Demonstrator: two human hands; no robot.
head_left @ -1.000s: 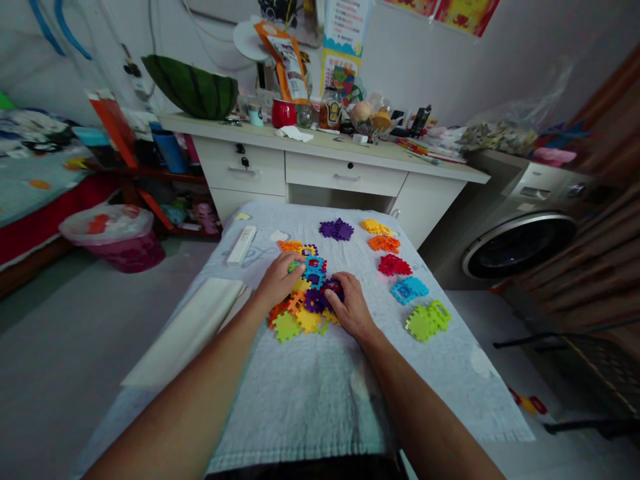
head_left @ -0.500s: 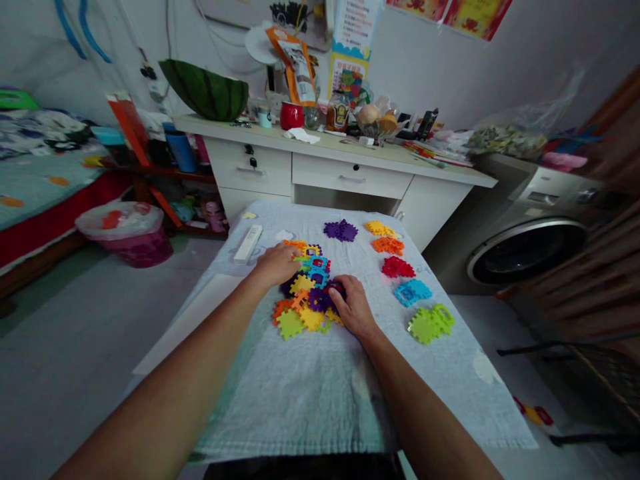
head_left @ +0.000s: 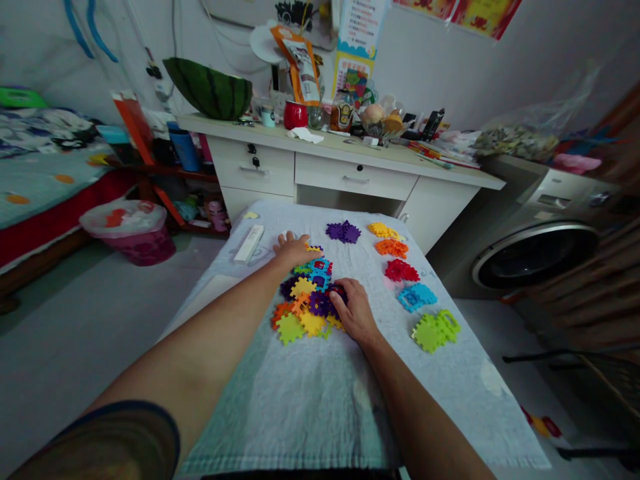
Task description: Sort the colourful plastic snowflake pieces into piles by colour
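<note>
Both hands rest on the tile pile (head_left: 306, 301) (mixed colours) mid-tabletop (head_left: 310, 407): left hand (head_left: 293, 248) open and flat on its far end, right hand (head_left: 354, 312) curled over its near right edge, grip impossible to tell.

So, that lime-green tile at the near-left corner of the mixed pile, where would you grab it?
Pinch the lime-green tile by its free near-left edge, coming from the near side and above. It lies flat on the towel with its notched rim clear there. Its far side meets the orange tile and the yellow tile, so that side looks harder to get fingers around.
</note>
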